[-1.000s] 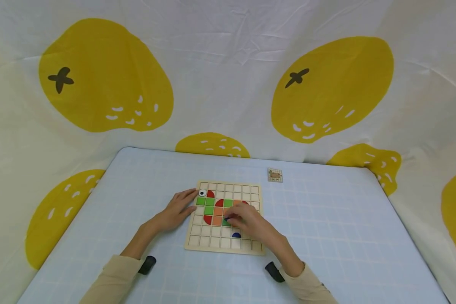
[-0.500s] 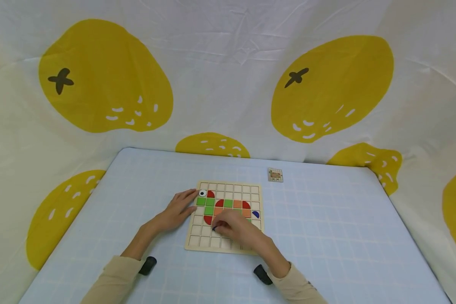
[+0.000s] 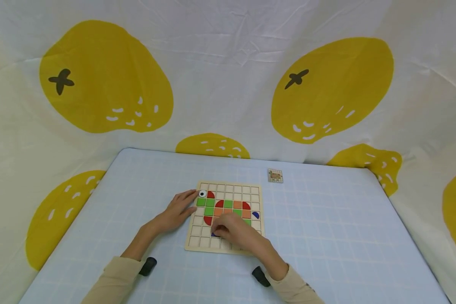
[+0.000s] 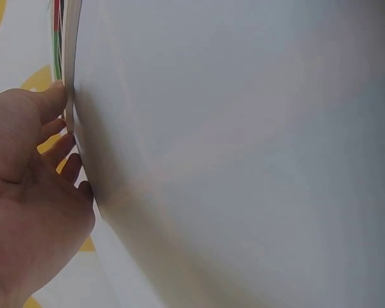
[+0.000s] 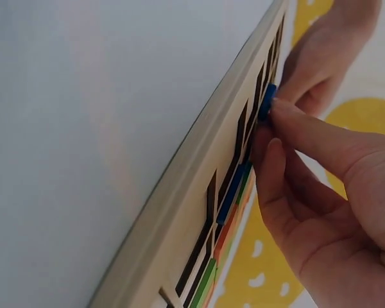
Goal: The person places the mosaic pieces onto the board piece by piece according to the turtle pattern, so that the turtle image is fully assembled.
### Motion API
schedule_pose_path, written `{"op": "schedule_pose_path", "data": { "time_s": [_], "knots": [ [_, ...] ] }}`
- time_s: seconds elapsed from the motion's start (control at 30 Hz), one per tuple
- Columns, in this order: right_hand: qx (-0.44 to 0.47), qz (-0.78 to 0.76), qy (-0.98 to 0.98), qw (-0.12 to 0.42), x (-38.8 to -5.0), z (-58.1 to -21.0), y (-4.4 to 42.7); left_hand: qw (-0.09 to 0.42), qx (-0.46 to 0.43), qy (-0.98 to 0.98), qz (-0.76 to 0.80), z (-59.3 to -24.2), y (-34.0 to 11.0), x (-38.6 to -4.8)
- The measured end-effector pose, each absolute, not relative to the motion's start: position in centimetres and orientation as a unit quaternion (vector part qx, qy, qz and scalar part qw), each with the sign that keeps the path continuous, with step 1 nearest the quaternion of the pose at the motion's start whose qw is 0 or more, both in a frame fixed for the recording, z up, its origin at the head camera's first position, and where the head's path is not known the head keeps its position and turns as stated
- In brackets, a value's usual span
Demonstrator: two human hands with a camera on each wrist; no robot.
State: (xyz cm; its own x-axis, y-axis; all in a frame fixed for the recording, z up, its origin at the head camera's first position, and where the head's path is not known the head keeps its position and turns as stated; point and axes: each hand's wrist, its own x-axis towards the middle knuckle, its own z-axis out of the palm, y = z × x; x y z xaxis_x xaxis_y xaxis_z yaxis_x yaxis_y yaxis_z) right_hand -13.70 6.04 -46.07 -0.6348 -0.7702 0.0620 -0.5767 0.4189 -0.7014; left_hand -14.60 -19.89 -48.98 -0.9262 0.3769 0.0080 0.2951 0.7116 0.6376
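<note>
A square wooden grid board (image 3: 191,242) lies on the table, partly filled with red, green and orange tiles and a round eye tile (image 3: 202,194). My right hand (image 3: 235,230) is over its near half. Its thumb and fingers pinch a blue half-round tile (image 5: 267,102), set at a grid cell. Another blue tile (image 5: 230,196) sits in the board nearby, hidden by the hand in the head view. At the board's left edge rests my left hand (image 3: 175,213), its fingers extended and touching the rim. A further blue half-round tile (image 3: 256,215) is near the right edge.
A small picture card (image 3: 275,175) lies beyond the board's far right corner. The table (image 3: 327,228) has a pale blue checked cover. Behind it hangs a white curtain (image 3: 220,84) with yellow fruit prints.
My right hand has moved left and toward the near side of the board with a blue tile. The blue tile near the right edge came into view. The left hand stays put.
</note>
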Motion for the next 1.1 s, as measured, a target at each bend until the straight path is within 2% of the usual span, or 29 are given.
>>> {"op": "schedule_pose_path", "data": {
  "time_s": [0.4, 0.63, 0.77, 1.1],
  "knots": [
    [-0.401, -0.356, 0.834, 0.131, -13.3, -46.1, 6.6, 0.058, 0.181, 0.924, 0.331, -48.9, -19.9, -14.5],
    [-0.364, -0.366, 0.849, 0.114, -13.1, -46.1, 7.8, 0.068, 0.175, 0.93, 0.317, -48.3, -19.8, -14.4],
    [-0.364, -0.37, 0.853, 0.06, -13.5, -46.0, 8.5, 0.07, 0.173, 0.934, 0.305, -47.8, -19.8, -14.5],
    [-0.36, -0.378, 0.847, -0.101, -14.8, -45.8, 11.0, 0.015, 0.156, 0.952, 0.263, -45.7, -19.3, -14.8]
  ]
}}
